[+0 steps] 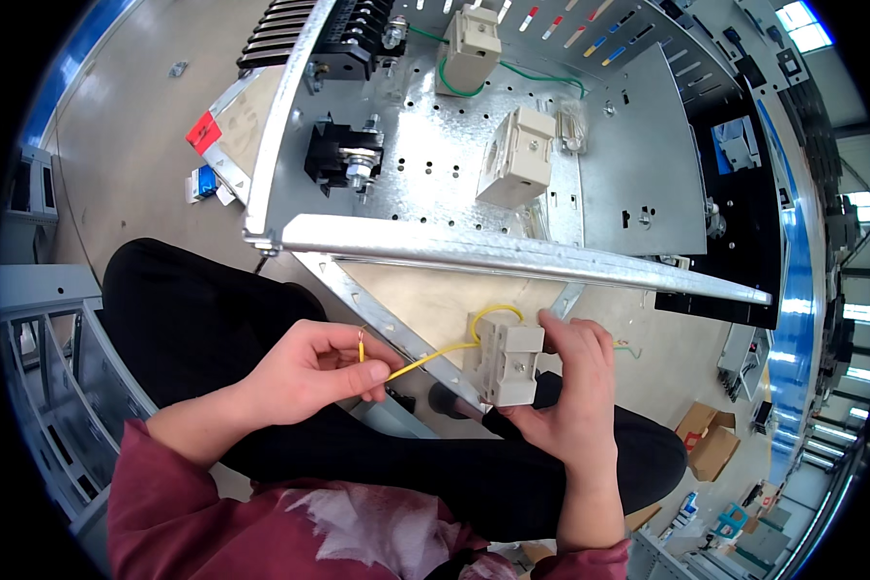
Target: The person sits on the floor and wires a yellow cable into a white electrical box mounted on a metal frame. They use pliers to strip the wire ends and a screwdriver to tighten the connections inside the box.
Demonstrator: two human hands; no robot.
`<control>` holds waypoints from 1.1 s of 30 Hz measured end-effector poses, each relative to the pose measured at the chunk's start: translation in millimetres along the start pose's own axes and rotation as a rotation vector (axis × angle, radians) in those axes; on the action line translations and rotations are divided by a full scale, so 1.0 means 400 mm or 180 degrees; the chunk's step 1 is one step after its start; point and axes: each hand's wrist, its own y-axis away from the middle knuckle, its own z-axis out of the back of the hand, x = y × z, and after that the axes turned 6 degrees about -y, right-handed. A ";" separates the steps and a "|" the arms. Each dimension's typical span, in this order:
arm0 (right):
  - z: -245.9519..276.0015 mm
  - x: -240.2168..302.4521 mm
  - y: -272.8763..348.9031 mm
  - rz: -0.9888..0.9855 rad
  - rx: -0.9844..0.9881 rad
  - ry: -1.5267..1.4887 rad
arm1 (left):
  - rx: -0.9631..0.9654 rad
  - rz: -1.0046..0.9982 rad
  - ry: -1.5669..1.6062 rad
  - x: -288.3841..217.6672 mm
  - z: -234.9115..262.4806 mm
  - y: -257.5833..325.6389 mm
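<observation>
Left hand (309, 372) pinches a thin yellow wire (425, 358) looping into a blocky cream plastic fuse holder (506, 362), gripped by the right hand (575, 387), below a perforated galvanised panel (435, 164).

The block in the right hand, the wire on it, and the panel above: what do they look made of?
The block looks like cream moulded plastic, matte, with sharp cast edges and a metal screw. The yellow wire seems plastic-insulated, smooth and bendy, pinched by the left hand. The panel looks like galvanised sheet steel: grey, dull sheen, punched holes. The right hand grips the block.
</observation>
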 end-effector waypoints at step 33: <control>0.008 0.012 -0.045 0.0064 -0.0053 -0.0189 | 0.1043 0.0006 0.1047 0.007 -0.025 -0.076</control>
